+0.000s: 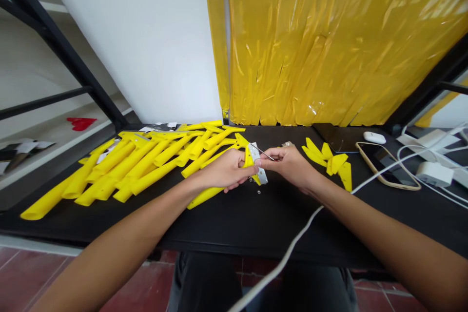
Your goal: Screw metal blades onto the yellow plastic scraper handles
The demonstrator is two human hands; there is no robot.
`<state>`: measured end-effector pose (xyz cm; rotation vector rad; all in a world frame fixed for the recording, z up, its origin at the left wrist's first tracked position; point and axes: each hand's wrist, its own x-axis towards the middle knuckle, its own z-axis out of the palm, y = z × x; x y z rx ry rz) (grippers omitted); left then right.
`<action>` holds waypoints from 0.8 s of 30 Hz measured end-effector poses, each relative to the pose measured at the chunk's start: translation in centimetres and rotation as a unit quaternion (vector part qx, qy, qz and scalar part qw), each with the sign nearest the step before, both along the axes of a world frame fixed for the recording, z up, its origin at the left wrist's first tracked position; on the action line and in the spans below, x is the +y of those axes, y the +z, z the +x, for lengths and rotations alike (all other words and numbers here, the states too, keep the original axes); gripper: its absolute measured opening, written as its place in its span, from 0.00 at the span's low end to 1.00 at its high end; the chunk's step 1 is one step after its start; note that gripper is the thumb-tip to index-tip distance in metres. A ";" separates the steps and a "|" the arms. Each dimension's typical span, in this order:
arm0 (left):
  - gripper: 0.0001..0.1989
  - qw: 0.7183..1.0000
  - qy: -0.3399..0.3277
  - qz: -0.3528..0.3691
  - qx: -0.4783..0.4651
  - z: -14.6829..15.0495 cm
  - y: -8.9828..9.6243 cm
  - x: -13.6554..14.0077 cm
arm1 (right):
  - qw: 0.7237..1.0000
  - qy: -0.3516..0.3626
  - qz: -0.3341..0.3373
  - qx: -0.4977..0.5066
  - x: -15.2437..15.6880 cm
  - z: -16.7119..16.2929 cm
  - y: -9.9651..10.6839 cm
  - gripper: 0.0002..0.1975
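Observation:
My left hand (230,168) is closed around a yellow plastic handle (205,198), whose tube end sticks out below the fingers toward the front. A pale metal plate with holes (262,175) lies against the handle's wide head. My right hand (287,163) is closed in a pinch on a thin metal rod (263,152), which slants across the plate's top; the rod's exact kind cannot be made out. Fingers of both hands touch near the plate. Several tiny nuts (259,192) lie on the black table (226,226) just below.
Many yellow handles (124,168) are heaped at the left. Flat yellow pieces (334,163) lie right of my right hand, near a phone (387,165), a white earbud case (374,137) and a charger (435,174). A white cable (292,248) runs across my right forearm.

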<state>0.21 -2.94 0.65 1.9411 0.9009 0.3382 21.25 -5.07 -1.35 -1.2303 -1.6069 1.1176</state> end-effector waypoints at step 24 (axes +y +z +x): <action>0.21 0.999 0.041 -0.021 -0.014 -0.6 0.3 1.0 | 0.808 -0.201 -0.088 -0.547 4.4 11.1 2.1 0.28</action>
